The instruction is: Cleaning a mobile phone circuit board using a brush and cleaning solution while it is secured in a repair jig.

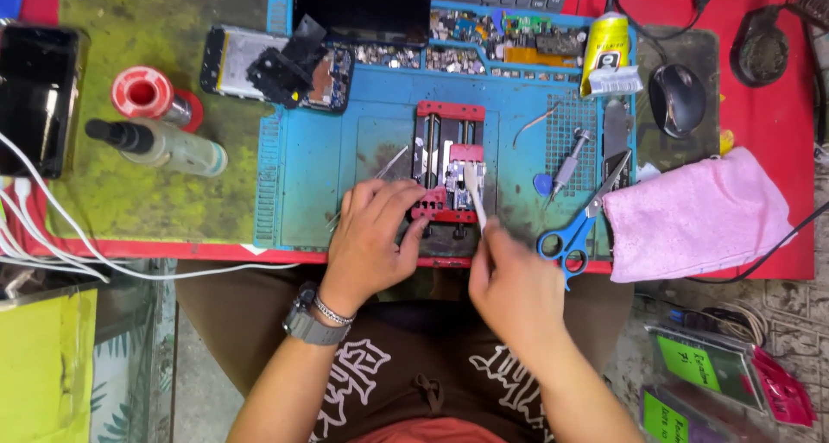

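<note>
A blue work mat [328,175] covers the bench middle, keeping small parts within reach. On it stands a red and black clamp fixture [447,160], gripping a small circuit board [455,184] so it stays put. The left hand [373,236] rests curled on the fixture's near edge, seemingly steadying it. The right hand [511,286] pinches a thin white tool [477,199], tip down on the metallic, densely packed board.
</note>
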